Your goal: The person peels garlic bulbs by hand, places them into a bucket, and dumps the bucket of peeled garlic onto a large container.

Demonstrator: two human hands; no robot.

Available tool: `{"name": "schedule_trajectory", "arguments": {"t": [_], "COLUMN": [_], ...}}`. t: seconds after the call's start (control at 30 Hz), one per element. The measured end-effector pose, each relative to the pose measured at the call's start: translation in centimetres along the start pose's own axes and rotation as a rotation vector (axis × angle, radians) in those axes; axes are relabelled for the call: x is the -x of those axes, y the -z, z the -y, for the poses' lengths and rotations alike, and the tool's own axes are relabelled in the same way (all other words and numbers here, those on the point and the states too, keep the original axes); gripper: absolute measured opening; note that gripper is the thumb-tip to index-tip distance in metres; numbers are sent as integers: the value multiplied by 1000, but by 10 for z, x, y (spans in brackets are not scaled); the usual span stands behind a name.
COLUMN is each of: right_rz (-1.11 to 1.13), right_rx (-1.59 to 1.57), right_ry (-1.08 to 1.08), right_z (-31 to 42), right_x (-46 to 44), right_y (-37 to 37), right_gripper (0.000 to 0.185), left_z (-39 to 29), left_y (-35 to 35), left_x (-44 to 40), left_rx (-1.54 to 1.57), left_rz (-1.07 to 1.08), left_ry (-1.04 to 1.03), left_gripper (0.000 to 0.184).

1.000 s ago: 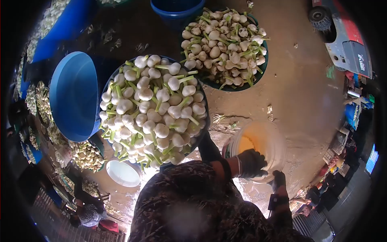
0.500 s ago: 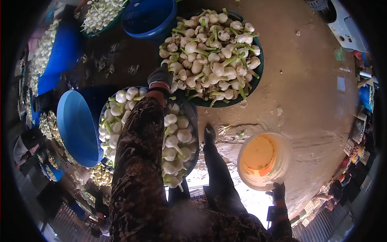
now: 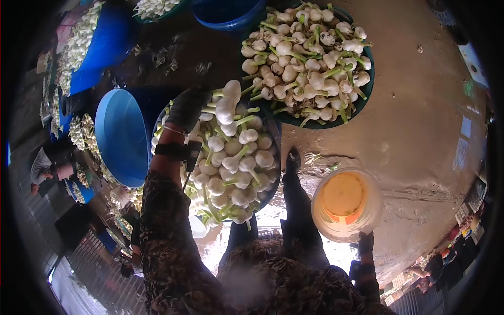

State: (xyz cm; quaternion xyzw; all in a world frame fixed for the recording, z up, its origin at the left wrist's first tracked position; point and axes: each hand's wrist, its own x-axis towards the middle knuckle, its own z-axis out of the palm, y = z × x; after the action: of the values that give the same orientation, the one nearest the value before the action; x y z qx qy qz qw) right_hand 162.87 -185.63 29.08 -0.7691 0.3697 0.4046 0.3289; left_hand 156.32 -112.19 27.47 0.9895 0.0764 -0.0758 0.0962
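Note:
My gloved left hand [image 3: 188,109] is closed over the left side of the near tub, holding garlic [image 3: 228,107] by its green stems. Beneath it, the near tub [image 3: 276,152] is heaped with white garlic bulbs [image 3: 231,165] with short green stems. My gloved right hand [image 3: 364,244] grips the lower rim of a pale translucent bucket [image 3: 370,202], which tilts so that its yellow-orange bottom shows. Beyond the near tub, a dark green tub [image 3: 367,100] holds duller, browner garlic bulbs [image 3: 310,63].
An empty light-blue tub [image 3: 122,139] stands on its side at left. Another blue tub [image 3: 228,16] is at the top. More garlic [image 3: 79,52] lies at upper left. A person [image 3: 44,168] is at far left, another [image 3: 433,270] at lower right. Wet brown floor [image 3: 415,131] lies right.
My left hand went from the bucket to the dark green tub's edge, then back over the near tub with garlic. My right hand remains at the bucket's rim. The view has shifted.

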Motion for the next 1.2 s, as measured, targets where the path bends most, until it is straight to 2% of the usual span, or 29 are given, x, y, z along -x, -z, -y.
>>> {"name": "schedule_trajectory", "arguments": {"t": [0.03, 0.07, 0.13, 0.17, 0.27, 0.3, 0.33, 0.4, 0.43, 0.57, 0.6, 0.73, 0.83, 0.93, 1.0, 1.07, 1.2], "right_rz": [3, 3, -5, 24, 45, 33, 24, 9, -11, 14, 16, -16, -28, -2, -25, -57, -95], "right_rx": [13, 24, 6, -2, 12, 8, 3, 45, 81, 90, 80, 115, 142, 98, 63, 64, 91], "right_ry": [-1, -4, 26, 20, 31, 21, 14, 44, 62, 121, 125, 161, 173, 157, 159, 164, 147], "right_z": [5, 9, 20, 22, 24, 26, 28, 29, 29, 23, 21, 6, -9, -36, -51, -51, -57], "right_x": [0, 2, 9, 9, 11, 12, 14, 17, 20, 29, 32, 44, 56, 54, 61, 82, 88], "right_y": [-3, -7, -16, -15, -13, -13, -15, -18, -19, -23, -24, -32, -39, -38, -44, -60, -63], "right_gripper": [52, 50, 48, 49, 50, 50, 51, 52, 54, 53, 52, 50, 47, 43, 43, 40, 41], "left_z": [-1, -14, 5, 2, 7, 8, 8, 1, -8, -21, -20, -42, -52, -74, -84, -86, -132], "left_y": [-4, 8, -25, -30, -37, -40, -41, -23, -10, 15, 15, 24, 12, 7, -3, -24, 6], "left_x": [20, 38, 79, 87, 103, 105, 111, 111, 112, 136, 145, 185, 228, 271, 291, 307, 305], "left_rx": [472, 608, 123, 124, 75, 290, 292, 644, 1116, 1301, 1217, 1349, 1491, 1696, 1724, 1678, 1912], "left_rz": [-8, 97, 148, 202, 140, 49, 39, -186, -209, -311, -334, -436, -503, -493, -479, -438, -506], "left_ry": [188, 447, 184, 274, 283, 399, 408, 481, 762, 807, 737, 872, 863, 898, 934, 874, 881], "left_gripper": [25, 24, 24, 24, 24, 23, 23, 22, 22, 24, 24, 25, 23, 28, 26, 26, 27]}}
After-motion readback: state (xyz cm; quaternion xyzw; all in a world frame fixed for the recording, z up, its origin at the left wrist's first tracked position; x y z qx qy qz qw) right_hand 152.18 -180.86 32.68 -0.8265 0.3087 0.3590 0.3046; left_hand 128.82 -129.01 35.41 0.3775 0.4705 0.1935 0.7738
